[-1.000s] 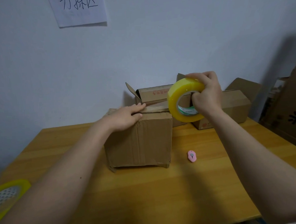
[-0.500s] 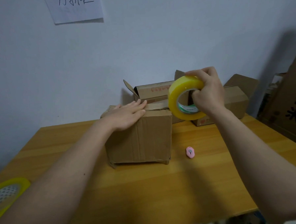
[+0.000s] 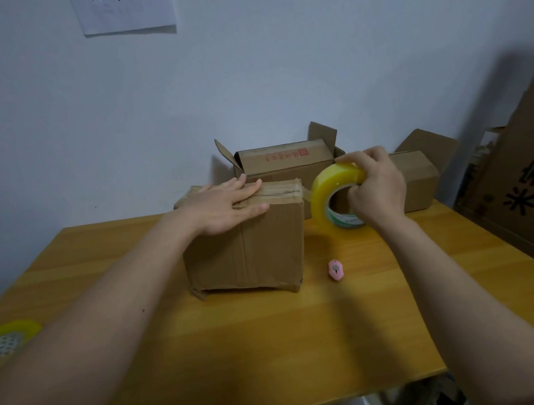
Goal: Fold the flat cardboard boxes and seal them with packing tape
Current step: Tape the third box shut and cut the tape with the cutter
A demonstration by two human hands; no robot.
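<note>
Your left hand [image 3: 225, 204] lay flat, fingers extended and together, palm down on the closed top of the cardboard box [image 3: 246, 240], which stood upright near the middle of the wooden worktop [image 3: 267, 341]. Your right hand [image 3: 375, 190] was clamped on the yellow tape roll [image 3: 327, 196], fingers passing through its core and the thumb pressed on the outer rim. The roll was held on edge just beside the box's upper right corner, above the worktop. A short strip of tape [image 3: 305, 194] ran from the roll to the box's top seam, where tape already lay along the flaps up to your left fingertips.

A small pink cutter [image 3: 336, 270] lay on the worktop just beside the box's lower right corner, apart from both hands. Behind the box, against the wall, stood an open box with red print [image 3: 284, 167], flaps raised, and to its right a closed box [image 3: 419, 179], partly hidden by your right hand. A second tape roll [image 3: 10, 336] lay at the worktop's left edge. A paper sheet [image 3: 126, 11] hung on the wall above.
</note>
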